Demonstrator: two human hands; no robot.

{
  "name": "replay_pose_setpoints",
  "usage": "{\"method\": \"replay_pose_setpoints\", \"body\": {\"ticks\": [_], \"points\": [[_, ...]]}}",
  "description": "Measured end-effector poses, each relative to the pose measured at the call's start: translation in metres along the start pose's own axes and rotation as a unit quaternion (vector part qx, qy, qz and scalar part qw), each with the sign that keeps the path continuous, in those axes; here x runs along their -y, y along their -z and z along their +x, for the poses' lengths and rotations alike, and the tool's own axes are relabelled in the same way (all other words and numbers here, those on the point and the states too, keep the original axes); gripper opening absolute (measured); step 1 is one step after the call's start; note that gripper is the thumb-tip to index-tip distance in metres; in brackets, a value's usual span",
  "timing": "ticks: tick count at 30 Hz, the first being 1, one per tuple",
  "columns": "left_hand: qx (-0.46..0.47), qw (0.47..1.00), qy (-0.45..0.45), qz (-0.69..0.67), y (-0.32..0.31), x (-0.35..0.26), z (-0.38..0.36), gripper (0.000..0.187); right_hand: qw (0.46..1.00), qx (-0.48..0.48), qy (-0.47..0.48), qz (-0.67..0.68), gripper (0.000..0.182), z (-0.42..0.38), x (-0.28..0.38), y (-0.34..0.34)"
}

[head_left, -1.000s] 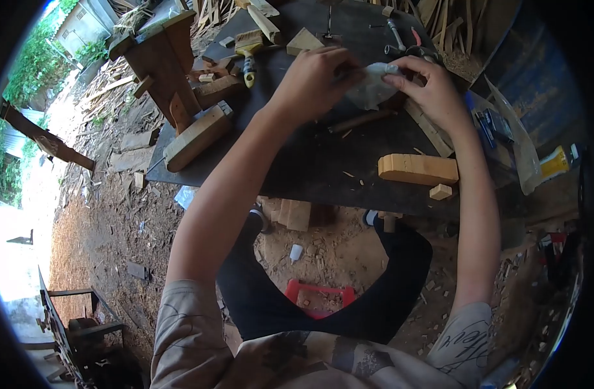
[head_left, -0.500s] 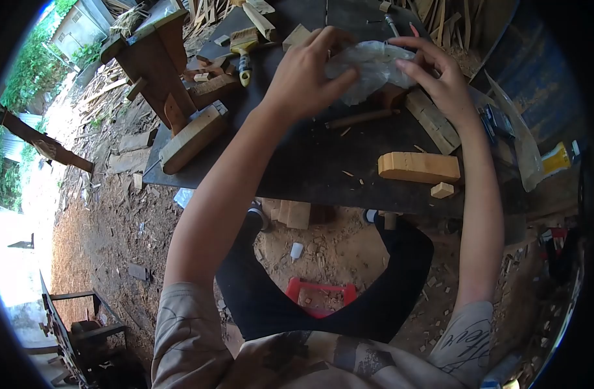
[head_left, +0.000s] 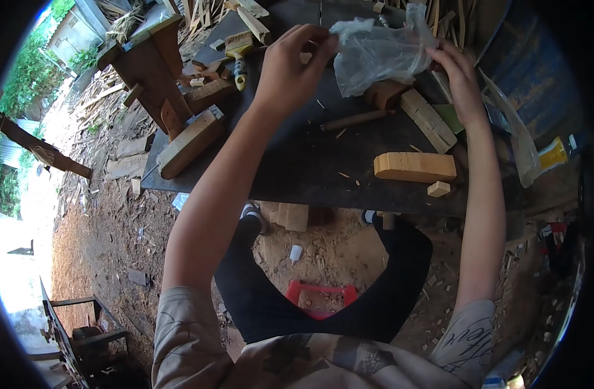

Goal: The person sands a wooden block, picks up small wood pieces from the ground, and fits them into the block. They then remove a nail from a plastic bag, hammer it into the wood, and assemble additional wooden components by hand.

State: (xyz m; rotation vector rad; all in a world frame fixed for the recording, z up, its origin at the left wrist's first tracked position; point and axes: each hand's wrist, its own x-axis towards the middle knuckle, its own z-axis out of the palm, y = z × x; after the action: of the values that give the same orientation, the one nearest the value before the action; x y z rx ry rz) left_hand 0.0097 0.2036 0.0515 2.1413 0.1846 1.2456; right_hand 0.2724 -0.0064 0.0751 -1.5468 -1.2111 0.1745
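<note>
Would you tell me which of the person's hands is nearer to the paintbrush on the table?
The left. The left hand is just to the right of the paintbrush; the right hand is farther right, beyond the plastic bag.

Your left hand (head_left: 296, 68) and right hand (head_left: 458, 81) share one plastic bag (head_left: 381, 58). On your table (head_left: 297, 159) you have one paintbrush (head_left: 239, 55) toward the far left, one thick beam (head_left: 190, 146) at the near-left corner, one rod (head_left: 355, 121) mid-table, and one round-ended block (head_left: 414, 166) and one small block (head_left: 439, 188) by the near edge. Below that edge you have one white bottle (head_left: 296, 253) and one red stool (head_left: 321, 290). The scraps (head_left: 209, 72) at far left are too jumbled to count.
</note>
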Motion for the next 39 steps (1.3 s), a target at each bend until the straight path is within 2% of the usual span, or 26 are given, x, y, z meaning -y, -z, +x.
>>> {"method": "replay_pose_setpoints", "body": {"ticks": [3, 6, 9, 11, 12, 13, 14, 16, 20, 21, 24, 27, 30, 31, 32, 33, 36, 37, 39], "points": [[0.017, 1.0, -0.013, 0.012, -0.002, -0.007, -0.003, 0.046, 0.996, -0.063, 0.049, 0.044, 0.028, -0.005, 0.01, -0.023], [-0.01, 0.997, -0.069, 0.046, -0.007, -0.016, -0.005, 0.047, 0.997, -0.018, 0.058, 0.056, 0.054, -0.005, 0.023, -0.029], [0.029, 0.994, -0.101, 0.039, -0.007, -0.001, 0.0, 0.042, 0.99, -0.11, 0.085, -0.02, 0.052, -0.007, 0.031, -0.039], [0.019, 0.997, -0.073, 0.005, -0.008, -0.001, -0.002, 0.039, 0.941, -0.212, 0.251, -0.083, 0.048, -0.008, 0.045, -0.051], [0.012, 0.998, -0.06, -0.009, -0.008, -0.005, -0.002, 0.037, 0.9, -0.26, 0.332, -0.111, 0.046, -0.009, 0.054, -0.056], [0.002, 0.998, -0.069, -0.011, -0.007, -0.011, -0.002, 0.032, 0.879, -0.259, 0.383, -0.119, 0.036, -0.01, 0.064, -0.058], [-0.003, 0.996, -0.085, -0.024, -0.009, -0.007, -0.001, 0.03, 0.862, -0.214, 0.42, -0.185, 0.03, -0.008, 0.073, -0.057], [0.003, 0.995, -0.064, -0.07, -0.009, -0.012, -0.003, 0.03, 0.81, -0.122, 0.483, -0.31, 0.022, -0.01, 0.086, -0.055], [0.014, 0.993, 0.021, -0.113, -0.009, -0.014, 0.0, 0.028, 0.886, -0.01, 0.305, -0.348, 0.018, -0.03, 0.09, -0.07], [0.0, 0.99, -0.002, -0.138, -0.011, -0.012, 0.003, 0.029, 0.886, 0.014, 0.299, -0.354, 0.016, -0.028, 0.086, -0.066], [0.012, 0.987, 0.049, -0.152, -0.01, -0.007, 0.001, 0.032, 0.912, 0.034, 0.212, -0.351, 0.016, -0.032, 0.085, -0.063], [0.007, 0.983, 0.046, -0.176, -0.012, -0.01, -0.002, 0.032, 0.909, 0.047, 0.134, -0.392, 0.021, -0.037, 0.086, -0.067], [0.057, 0.967, 0.056, -0.242, -0.005, -0.004, 0.0, 0.032, 0.921, 0.063, 0.037, -0.382, 0.026, -0.036, 0.083, -0.068], [0.046, 0.958, 0.061, -0.277, -0.006, -0.004, 0.003, 0.033, 0.914, 0.079, 0.004, -0.398, 0.028, -0.032, 0.084, -0.066], [0.027, 0.935, 0.127, -0.329, -0.007, -0.007, -0.001, 0.036, 0.906, 0.094, -0.029, -0.412, 0.031, -0.027, 0.086, -0.063], [0.029, 0.931, 0.126, -0.341, -0.009, 0.001, 0.001, 0.036, 0.897, 0.11, -0.063, -0.424, 0.034, -0.026, 0.087, -0.062], [0.066, 0.935, 0.102, -0.334, -0.007, 0.007, 0.002, 0.037, 0.905, 0.022, 0.023, -0.425, 0.047, -0.034, 0.081, -0.064], [0.082, 0.938, 0.089, -0.324, -0.004, 0.004, 0.003, 0.037, 0.892, -0.005, 0.046, -0.45, 0.056, -0.035, 0.077, -0.065], [0.094, 0.944, 0.085, -0.306, -0.002, 0.002, 0.003, 0.038, 0.893, -0.01, 0.05, -0.448, 0.055, -0.036, 0.085, -0.066]]}}
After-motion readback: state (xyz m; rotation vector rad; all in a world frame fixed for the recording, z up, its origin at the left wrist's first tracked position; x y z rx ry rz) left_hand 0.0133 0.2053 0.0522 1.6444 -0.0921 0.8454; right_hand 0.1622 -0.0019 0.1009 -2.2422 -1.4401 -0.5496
